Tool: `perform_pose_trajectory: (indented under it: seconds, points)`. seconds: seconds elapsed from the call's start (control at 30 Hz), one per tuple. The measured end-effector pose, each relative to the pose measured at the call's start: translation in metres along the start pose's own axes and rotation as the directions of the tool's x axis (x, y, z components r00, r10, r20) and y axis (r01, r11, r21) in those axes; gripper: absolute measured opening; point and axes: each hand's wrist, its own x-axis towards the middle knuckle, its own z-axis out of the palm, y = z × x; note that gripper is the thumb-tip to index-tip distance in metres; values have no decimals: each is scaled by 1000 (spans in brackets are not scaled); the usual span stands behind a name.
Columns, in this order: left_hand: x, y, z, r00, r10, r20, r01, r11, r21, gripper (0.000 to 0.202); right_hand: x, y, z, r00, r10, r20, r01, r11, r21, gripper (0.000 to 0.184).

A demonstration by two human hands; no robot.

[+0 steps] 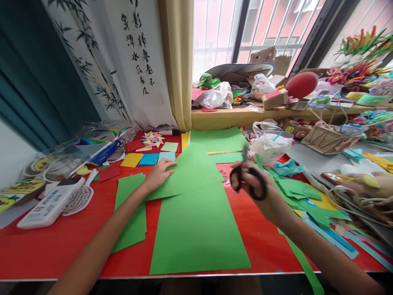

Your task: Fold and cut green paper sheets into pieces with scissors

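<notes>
My left hand [160, 173] lies on the left edge of a green paper sheet [196, 172], its fingers stretched across the surface. That sheet sits at a slant, overlapping a larger green sheet [201, 233] beneath it. To the right, my right hand [256, 184] is closed around black-handled scissors [258, 185], held above the red tabletop. The scissor blades point away from me and are blurred by motion. Cut green pieces [130, 205] lie by my left forearm. Farther back is another green sheet [219, 139].
Green paper scraps [299, 190] and strips are strewn at right beside a plastic bag [272, 141]. On the left are a white bottle [50, 205], a hairbrush [80, 198] and small coloured squares [132, 159]. A cardboard basket [324, 137] stands at back right, below a cluttered windowsill.
</notes>
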Motion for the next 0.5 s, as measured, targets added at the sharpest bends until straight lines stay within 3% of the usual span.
perform_pose_trajectory:
  seconds: [0.07,0.2,0.33,0.5]
  points:
    - [-1,-10,2,995,-60,79,65,997,-49,41,17,25,7,977,169,129,-179,981,71,27]
    - [-4,-19,4,981,-137,139,148,987,-70,45,33,64,12,934,328,141,-340,938,71,34]
    - [-6,-17,7,950,-262,170,283,953,-112,51,26,70,6,891,385,239,-386,921,-43,39]
    - [-8,-16,13,884,-426,194,467,831,-302,70,22,66,3,855,412,314,-380,911,-163,45]
